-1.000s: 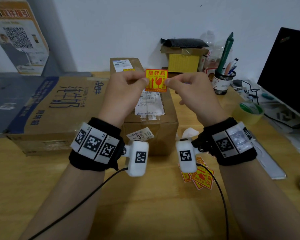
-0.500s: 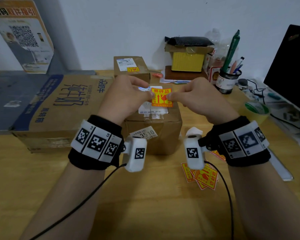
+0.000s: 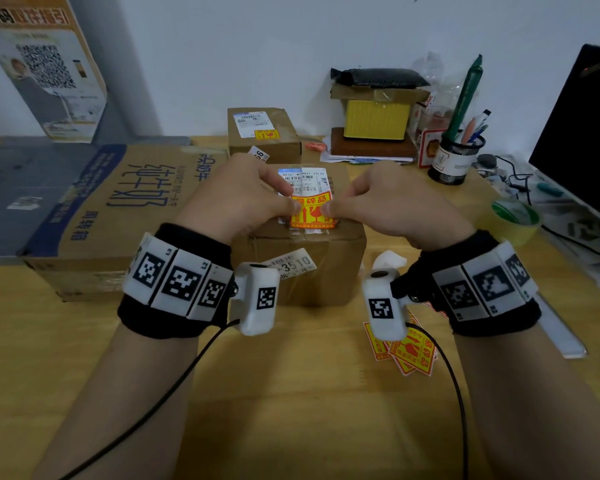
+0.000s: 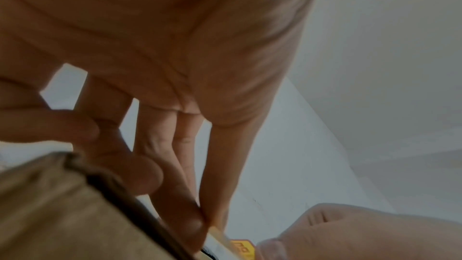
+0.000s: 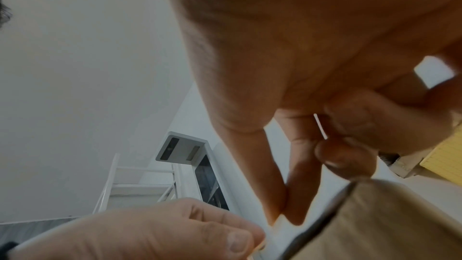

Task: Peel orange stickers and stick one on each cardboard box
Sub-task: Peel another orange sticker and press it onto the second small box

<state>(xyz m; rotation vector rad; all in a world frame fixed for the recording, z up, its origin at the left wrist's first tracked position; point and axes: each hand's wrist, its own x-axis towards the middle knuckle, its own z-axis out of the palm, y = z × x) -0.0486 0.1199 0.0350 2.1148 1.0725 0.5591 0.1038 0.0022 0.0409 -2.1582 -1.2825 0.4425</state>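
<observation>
From the head view, the left hand (image 3: 243, 199) and right hand (image 3: 385, 206) each pinch a side edge of the orange sticker (image 3: 312, 211), laid on the shipping label atop the nearest cardboard box (image 3: 305, 268) on the wooden tabletop (image 3: 291, 410); I judge the sticking step is in hand, and next comes pressing it flat. The left wrist view shows fingertips (image 4: 192, 222) closed on the sticker's (image 4: 242, 248) edge. The right wrist view shows thumb and forefinger pinched by the box (image 5: 390, 224), white wall behind.

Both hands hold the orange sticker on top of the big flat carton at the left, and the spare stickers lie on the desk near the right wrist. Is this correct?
Not quite. The head view shows the left hand and right hand holding the sticker on the small box in the middle, not on the carton. The spare stickers do lie near the right wrist.
</observation>
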